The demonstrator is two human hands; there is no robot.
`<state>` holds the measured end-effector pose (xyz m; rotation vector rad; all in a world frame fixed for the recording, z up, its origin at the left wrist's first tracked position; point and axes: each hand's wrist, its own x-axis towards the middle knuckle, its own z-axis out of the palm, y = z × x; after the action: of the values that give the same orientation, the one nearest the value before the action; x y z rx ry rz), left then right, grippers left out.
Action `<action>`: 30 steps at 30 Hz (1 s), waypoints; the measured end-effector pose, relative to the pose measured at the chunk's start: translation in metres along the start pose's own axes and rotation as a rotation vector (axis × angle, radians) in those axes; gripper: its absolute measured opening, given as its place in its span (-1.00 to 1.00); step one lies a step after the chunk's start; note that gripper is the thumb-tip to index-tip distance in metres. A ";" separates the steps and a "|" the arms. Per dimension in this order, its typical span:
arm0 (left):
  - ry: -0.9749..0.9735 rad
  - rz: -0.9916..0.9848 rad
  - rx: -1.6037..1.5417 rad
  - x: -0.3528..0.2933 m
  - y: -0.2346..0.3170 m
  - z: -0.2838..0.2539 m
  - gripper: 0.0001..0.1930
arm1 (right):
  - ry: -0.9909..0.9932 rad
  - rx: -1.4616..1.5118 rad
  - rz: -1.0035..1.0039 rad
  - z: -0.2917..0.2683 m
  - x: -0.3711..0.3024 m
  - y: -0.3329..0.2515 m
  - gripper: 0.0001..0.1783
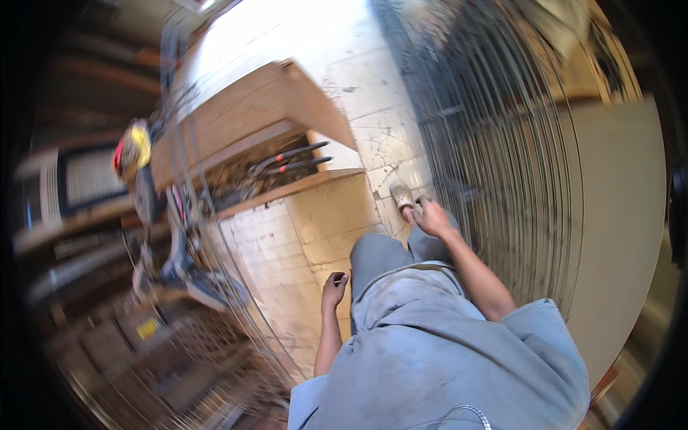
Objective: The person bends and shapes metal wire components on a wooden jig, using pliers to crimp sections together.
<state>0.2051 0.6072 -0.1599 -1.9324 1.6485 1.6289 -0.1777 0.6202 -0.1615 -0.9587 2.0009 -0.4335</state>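
My left hand (pixel 335 289) hangs beside my left thigh, over the tiled floor, with its fingers curled in. A pale speck shows by its fingertips, too small to name. My right hand (pixel 432 218) is held before my right thigh, fingers bent together; whether anything is in them is hidden. Neither hand touches the wooden box (pixel 244 107) ahead on the left. In its open side lies a pair of pliers-like tools (pixel 297 159) with black and orange handles, among dark clutter.
Long thin metal rods (pixel 494 136) stand close along my right, beside a pale flat panel (pixel 616 215). Cluttered shelves (pixel 93 301) and a yellow and red object (pixel 132 149) are on the left, smeared by motion. Tiled floor (pixel 330 222) runs between, and my clog (pixel 400 193) stands on it.
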 end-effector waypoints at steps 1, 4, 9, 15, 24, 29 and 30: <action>-0.012 -0.009 0.030 0.017 -0.016 -0.004 -0.59 | 0.012 0.014 0.053 0.003 -0.018 0.023 -0.59; -0.030 -0.037 0.023 0.075 -0.054 -0.011 -0.65 | 0.137 0.037 0.227 0.033 -0.087 0.079 -0.57; -0.125 0.159 0.020 0.214 -0.126 0.021 -0.74 | 0.058 0.230 0.510 0.141 -0.164 0.135 -0.49; 0.131 0.096 0.182 0.372 -0.291 0.104 -0.69 | -0.100 -0.057 0.433 0.297 -0.127 0.201 -0.30; 0.631 0.077 0.364 0.612 -0.437 0.211 -0.47 | -0.118 -0.455 0.380 0.343 -0.115 0.270 -0.30; 0.422 0.120 0.539 0.651 -0.467 0.239 -0.73 | -0.025 -0.568 0.235 0.348 -0.086 0.271 -0.35; 0.453 0.221 0.591 0.649 -0.469 0.246 -0.84 | -0.093 -0.453 0.249 0.338 -0.085 0.270 -0.32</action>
<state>0.2972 0.5494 -0.9904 -1.9156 2.2439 0.6255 0.0012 0.8762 -0.4729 -0.9568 2.1398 0.2081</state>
